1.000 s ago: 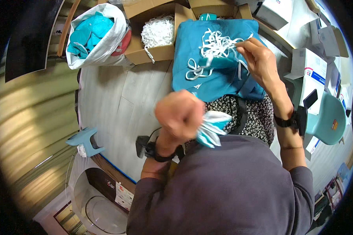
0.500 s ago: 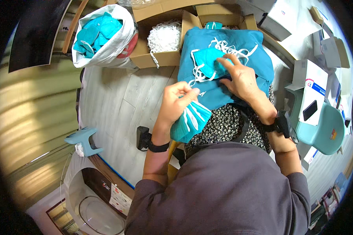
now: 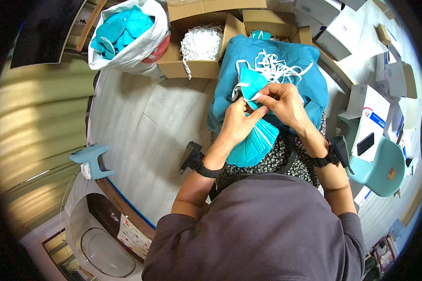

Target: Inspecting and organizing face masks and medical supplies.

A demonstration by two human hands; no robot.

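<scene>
My left hand is closed round a fanned stack of teal face masks, which hangs below it over my lap. Its fingertips also meet the lower edge of a single teal face mask. My right hand pinches that mask's edge near a white strap, its thumb close to the left fingers. The single mask is tilted over a blue-teal cloth on my lap. Loose white elastic straps lie on the cloth just beyond the hands. Part of the single mask is hidden by my fingers.
Ahead on the left stands a white sack of teal masks. Beside it are a cardboard box of white straps and another open box. A pale green chair carrying a carton and phone is at right; a blue stool is at left.
My left hand has moved right and forward with the mask stack, meeting my right hand. The right hand has gone from reaching over the single mask to pinching it, and the mask is now lifted and tilted.
</scene>
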